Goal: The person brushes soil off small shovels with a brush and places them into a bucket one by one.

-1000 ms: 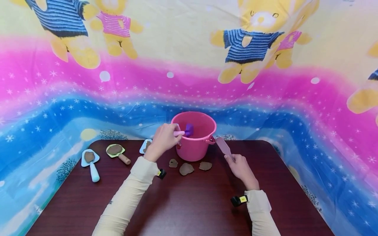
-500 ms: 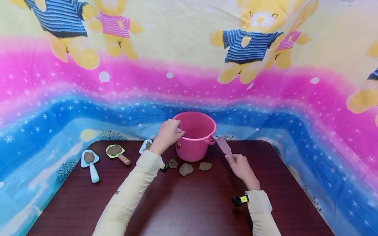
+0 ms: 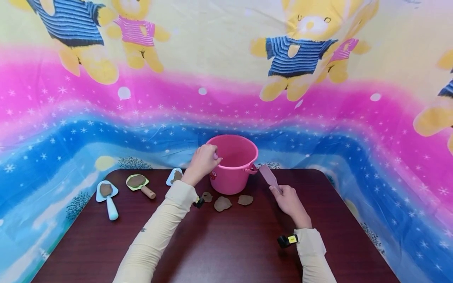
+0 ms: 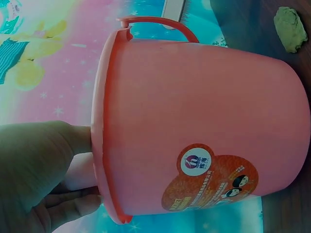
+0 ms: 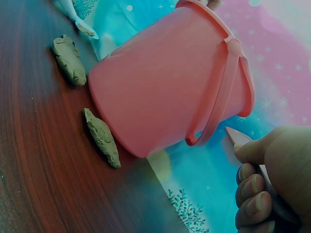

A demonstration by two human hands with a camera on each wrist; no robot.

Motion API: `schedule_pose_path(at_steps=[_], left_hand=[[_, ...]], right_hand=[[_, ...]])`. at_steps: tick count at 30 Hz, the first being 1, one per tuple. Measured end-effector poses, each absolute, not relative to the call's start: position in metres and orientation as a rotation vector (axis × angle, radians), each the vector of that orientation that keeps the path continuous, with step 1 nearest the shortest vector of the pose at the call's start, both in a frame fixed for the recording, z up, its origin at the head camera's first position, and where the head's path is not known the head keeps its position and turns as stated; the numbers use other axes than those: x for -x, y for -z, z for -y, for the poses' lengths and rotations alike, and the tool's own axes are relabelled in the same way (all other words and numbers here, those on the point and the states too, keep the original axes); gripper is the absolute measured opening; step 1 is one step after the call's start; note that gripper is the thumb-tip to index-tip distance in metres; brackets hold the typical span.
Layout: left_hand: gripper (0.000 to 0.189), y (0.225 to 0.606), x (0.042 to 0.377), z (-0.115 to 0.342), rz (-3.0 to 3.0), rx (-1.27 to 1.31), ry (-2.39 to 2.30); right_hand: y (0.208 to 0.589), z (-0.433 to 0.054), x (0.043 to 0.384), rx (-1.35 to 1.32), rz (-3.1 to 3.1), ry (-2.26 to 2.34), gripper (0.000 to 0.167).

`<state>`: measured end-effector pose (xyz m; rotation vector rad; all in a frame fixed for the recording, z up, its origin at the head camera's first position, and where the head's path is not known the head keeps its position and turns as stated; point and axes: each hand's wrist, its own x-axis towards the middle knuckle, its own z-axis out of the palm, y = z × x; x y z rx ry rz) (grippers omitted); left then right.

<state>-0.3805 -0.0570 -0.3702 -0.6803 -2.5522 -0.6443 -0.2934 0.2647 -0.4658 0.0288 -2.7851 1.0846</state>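
- Risk, as I judge it: my left hand [image 3: 202,162] sits right at the rim of the pink bucket [image 3: 234,165], at about 9 o'clock on the rim. The bucket looks light, so a sideways tug from those fingers could tip it or slide it onto the clay lumps [image 3: 222,203] lying just in front of its base.
- A second risk: the pink spatula [image 3: 269,177] in my right hand [image 3: 289,201] points up toward the bucket's side handle. A careless swing could knock the handle [image 5: 214,104] and shove the bucket.
- Left fingers: curled at the rim, with a bit of something pink showing between them. The wrist view shows the thumb against the outer wall just under the rim, with fingers [image 4: 73,206] folded below it. I cannot tell whether they pinch the rim itself or a small pink thing held against it.
- Right fingers: wrapped round the spatula's handle, the blade free and clear of the bucket, just beside its 3 o'clock side.
- The bucket stands upright at the far middle of the tabletop [image 3: 230,247], against the cartoon-bear backdrop.
- Off at 9 o'clock from the bucket lie three toy scoops carrying clay: a blue one [image 3: 106,193], a green one with a wooden handle [image 3: 139,183], and a small blue one [image 3: 175,175] beside my left wrist.
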Motion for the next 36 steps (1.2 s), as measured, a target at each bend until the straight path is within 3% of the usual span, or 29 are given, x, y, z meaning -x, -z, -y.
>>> schedule_pose_path(at_steps=[15, 20, 26, 36], left_hand=[[0.025, 0.373, 0.383, 0.063, 2.393, 0.647, 0.674], [0.033, 0.370, 0.381, 0.071, 2.356, 0.581, 0.682], [0.028, 0.371, 0.380, 0.088, 2.275, 0.484, 0.852], [0.025, 0.402, 0.377, 0.135, 2.407, 0.205, 0.956]], right_hand=[[0.460, -0.268, 0.290, -0.011, 2.801, -1.138, 0.042], [0.458, -0.272, 0.290, -0.011, 2.796, -1.177, 0.045], [0.450, -0.274, 0.286, -0.032, 2.785, -1.142, 0.050], [0.432, -0.271, 0.276, -0.119, 2.702, -1.106, 0.048]])
